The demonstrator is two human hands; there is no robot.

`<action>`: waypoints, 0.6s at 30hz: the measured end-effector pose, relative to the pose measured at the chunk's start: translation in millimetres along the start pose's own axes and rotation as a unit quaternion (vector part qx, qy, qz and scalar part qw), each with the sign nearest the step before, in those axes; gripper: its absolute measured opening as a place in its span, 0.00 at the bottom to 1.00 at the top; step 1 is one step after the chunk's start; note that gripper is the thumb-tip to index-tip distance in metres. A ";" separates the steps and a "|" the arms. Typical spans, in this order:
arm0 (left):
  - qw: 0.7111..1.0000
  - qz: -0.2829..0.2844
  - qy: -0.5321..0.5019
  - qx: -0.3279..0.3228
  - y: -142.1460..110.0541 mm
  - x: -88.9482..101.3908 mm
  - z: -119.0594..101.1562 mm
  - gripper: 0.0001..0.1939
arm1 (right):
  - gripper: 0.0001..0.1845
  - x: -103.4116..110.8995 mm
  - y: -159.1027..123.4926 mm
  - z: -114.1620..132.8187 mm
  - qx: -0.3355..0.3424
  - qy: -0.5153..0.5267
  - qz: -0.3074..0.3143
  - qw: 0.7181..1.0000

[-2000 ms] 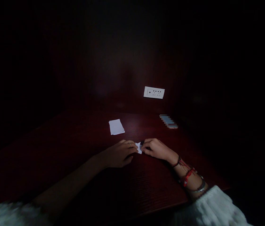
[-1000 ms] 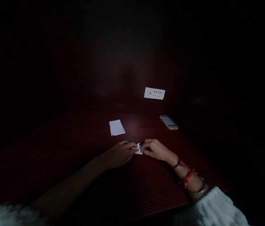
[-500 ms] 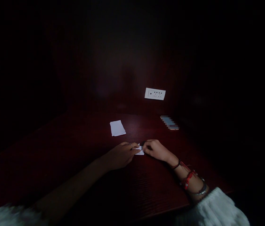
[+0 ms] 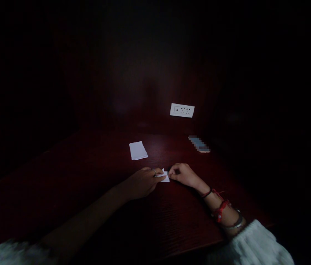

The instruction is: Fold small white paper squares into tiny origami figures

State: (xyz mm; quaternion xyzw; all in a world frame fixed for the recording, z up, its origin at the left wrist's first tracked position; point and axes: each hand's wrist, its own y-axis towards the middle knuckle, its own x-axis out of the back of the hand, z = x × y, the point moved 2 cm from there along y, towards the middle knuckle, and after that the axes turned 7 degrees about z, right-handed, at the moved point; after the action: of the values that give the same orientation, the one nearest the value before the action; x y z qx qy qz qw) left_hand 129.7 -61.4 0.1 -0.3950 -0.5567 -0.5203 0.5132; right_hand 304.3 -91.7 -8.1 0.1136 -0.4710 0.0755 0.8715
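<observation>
A small folded piece of white paper lies on the dark red wooden table, pinched between both hands. My left hand, a ring on one finger, closes its fingertips on the paper's left side. My right hand closes on the right side; red cords and a metal bangle circle that wrist. Most of the paper is hidden by the fingers.
A second white sheet lies flat on the table beyond my left hand. A phone rests at the far right of the table. A white wall socket is set in the dark panel behind. The surroundings are very dark.
The paper looks flatter and smaller between the fingertips than two seconds ago. Both hands stayed in nearly the same place, with the fingers pressing closer together.
</observation>
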 end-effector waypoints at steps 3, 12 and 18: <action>1.000 0.003 0.005 0.001 -0.4 -1.7 0.9 0.19 | 0.06 0.7 -0.3 2.3 0.010 0.008 0.001 1.000; 1.000 -0.002 -0.018 0.020 -0.3 -5.8 3.7 0.19 | 0.09 2.4 -0.7 5.6 -0.029 -0.038 0.015 0.999; 0.999 0.005 -0.034 0.029 -0.9 -5.1 3.2 0.19 | 0.10 1.3 -0.3 7.5 -0.064 -0.049 0.005 0.997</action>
State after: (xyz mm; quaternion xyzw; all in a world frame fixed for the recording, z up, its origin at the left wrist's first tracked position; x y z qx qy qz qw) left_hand 129.1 -57.8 -4.8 -0.4002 -0.5870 -0.4874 0.5075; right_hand 299.1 -94.0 -3.2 0.0587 -0.5175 0.0444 0.8525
